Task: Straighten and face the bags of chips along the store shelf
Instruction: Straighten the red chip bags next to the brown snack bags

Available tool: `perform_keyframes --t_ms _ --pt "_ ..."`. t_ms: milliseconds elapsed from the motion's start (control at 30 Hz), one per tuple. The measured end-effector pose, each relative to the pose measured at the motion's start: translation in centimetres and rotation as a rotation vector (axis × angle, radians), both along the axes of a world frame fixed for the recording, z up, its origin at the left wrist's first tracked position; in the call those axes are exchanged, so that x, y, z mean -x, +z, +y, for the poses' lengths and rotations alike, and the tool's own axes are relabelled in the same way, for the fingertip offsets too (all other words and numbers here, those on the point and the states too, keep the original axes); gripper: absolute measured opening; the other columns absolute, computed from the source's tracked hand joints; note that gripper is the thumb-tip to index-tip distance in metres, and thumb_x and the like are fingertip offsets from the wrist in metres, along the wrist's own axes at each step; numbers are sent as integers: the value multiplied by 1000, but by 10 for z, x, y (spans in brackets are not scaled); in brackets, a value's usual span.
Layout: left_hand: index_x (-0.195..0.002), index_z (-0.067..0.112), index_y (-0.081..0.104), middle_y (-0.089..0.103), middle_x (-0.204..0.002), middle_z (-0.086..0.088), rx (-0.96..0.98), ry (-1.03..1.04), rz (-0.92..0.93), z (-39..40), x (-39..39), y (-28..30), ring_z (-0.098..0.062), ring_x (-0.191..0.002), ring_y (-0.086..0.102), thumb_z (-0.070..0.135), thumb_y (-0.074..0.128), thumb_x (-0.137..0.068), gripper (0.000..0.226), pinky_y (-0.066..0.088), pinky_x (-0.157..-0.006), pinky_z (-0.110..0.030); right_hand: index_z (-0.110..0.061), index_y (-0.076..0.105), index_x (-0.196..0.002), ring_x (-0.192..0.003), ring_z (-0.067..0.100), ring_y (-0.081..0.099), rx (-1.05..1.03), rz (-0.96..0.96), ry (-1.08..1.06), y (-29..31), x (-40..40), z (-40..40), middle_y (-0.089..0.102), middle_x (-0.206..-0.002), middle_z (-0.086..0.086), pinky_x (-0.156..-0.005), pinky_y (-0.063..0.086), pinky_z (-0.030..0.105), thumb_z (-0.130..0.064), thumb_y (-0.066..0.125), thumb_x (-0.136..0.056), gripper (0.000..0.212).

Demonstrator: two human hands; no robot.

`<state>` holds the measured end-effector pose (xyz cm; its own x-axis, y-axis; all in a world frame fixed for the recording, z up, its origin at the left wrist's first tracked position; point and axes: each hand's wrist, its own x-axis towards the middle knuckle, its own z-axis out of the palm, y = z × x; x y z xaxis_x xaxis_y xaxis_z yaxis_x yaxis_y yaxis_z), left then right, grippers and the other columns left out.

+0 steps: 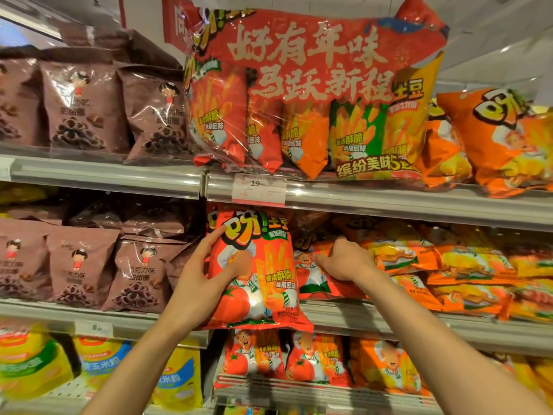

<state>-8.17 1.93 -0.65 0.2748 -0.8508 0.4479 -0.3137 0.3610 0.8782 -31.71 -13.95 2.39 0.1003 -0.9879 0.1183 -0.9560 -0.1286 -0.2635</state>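
Gripping the red chip bag [257, 271] by its left edge, the left hand [203, 274] is pinching it, thumb on the front, fingers behind. That bag is standing upright at the front of the middle shelf [374, 319], overhanging its lip. Just beside it, the right hand [344, 262] is clutching a flatter red bag [311, 277] lying among orange bags [449, 265]. Farther up, a large multipack [314, 97] is sitting above a price tag [258, 188]; brown snack bags [83, 109] are filling the shelves leftward.

The single head view faces the shelves close up, looking forward over both forearms; the left hand [206, 274] and right hand [344, 262] sit mid-frame.
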Motion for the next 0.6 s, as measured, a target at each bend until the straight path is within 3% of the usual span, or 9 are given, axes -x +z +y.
perform_keyframes --t_ms 100,200,367,467,600 --pt "-139 52 47 57 -133 32 -5 -3 6 -1 -1 -1 13 -120 53 29 73 -88 61 43 -101 -22 -5 51 -124 -113 36 59 33 -176 10 -3 8 -2 62 -122 16 -87 48 37 -56 61 -89 63" --pt "-139 52 47 57 -135 27 -12 -1 18 -2 -1 -1 6 -124 54 33 73 -87 61 43 -107 -30 -3 55 -112 -104 34 62 63 -429 17 -6 16 -8 65 -110 14 -83 51 38 -49 68 -87 54" --pt "-134 56 50 61 -129 30 -9 7 49 -1 1 1 7 -121 56 43 74 -81 59 45 -107 -33 -6 59 -115 -92 26 65 89 -724 49 -17 21 -10 69 -102 9 -70 50 32 -45 72 -84 51" --pt "-134 56 50 60 -131 29 -10 9 49 -1 0 0 7 -122 55 42 75 -82 59 44 -107 -33 -8 57 -123 -97 28 66 134 -792 49 -24 14 -8 69 -105 8 -82 55 38 -43 71 -85 53" --pt "-135 56 49 58 -136 25 -11 2 26 -1 -2 -1 4 -126 54 38 77 -85 61 44 -109 -37 -12 36 -147 -117 31 57 195 -821 62 -25 -6 -3 60 -125 10 -98 48 39 -31 66 -92 65"
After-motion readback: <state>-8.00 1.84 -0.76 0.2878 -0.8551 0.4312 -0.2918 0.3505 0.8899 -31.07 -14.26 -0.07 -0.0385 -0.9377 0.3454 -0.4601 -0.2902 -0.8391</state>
